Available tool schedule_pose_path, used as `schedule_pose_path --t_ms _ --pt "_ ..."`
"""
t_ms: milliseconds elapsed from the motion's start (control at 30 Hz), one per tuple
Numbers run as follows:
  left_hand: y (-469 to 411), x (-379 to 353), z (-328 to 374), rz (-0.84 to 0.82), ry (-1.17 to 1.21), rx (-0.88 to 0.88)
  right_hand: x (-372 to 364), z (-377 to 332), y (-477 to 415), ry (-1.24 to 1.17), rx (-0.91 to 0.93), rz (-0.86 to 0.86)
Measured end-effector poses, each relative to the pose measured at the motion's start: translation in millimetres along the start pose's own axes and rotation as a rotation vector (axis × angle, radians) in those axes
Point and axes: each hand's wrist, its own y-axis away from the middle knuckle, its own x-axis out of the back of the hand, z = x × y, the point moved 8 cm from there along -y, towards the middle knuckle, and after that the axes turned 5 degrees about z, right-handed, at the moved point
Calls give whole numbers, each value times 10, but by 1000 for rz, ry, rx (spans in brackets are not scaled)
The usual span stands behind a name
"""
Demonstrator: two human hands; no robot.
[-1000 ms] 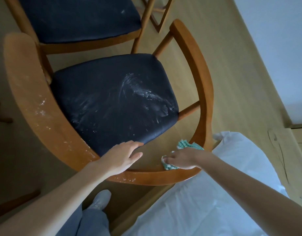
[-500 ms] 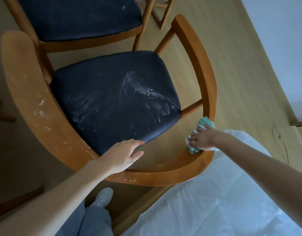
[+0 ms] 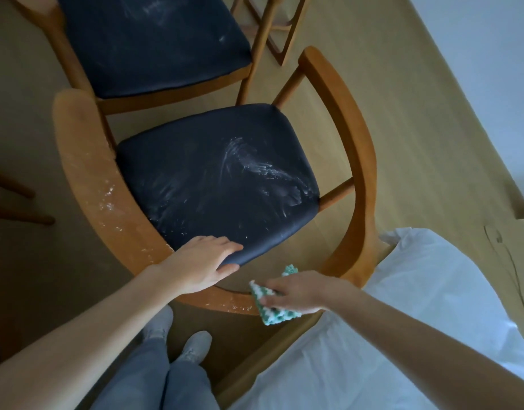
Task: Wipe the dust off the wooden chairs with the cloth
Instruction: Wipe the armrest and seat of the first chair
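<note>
**Q:** What does the head view show?

**A:** Looking down on a wooden chair (image 3: 86, 173) with a curved back rail and a dark seat (image 3: 213, 179) smeared with white dust. Pale specks dot the rail's left side.

**Q:** Where is the cloth?

**A:** The green-and-white cloth (image 3: 277, 316) lies on the near part of the rail. The right hand (image 3: 299, 291) grips it, fingers curled over it, pressing it to the wood.

**Q:** And the other hand?

**A:** The left hand (image 3: 201, 267) rests on the seat's near corner, fingers almost straight, holding nothing.

**Q:** Anything else?

**A:** A second chair (image 3: 154, 39), also dusty, stands beyond. A white sheet (image 3: 417, 321) lies at lower right. Jeans (image 3: 154, 380) and pale shoes (image 3: 195, 347) show below.
</note>
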Motion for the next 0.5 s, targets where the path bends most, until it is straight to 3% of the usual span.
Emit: schedule_pose_path --t_ms 200,333,500 --pt "74 -14 70 -7 11 -8 280 874 241 199 -270 31" --pt "128 -30 64 -8 6 0 109 478 181 124 -185 -17" --pt "204 19 9 -4 -9 3 -29 -295 -55 -65 4 49"
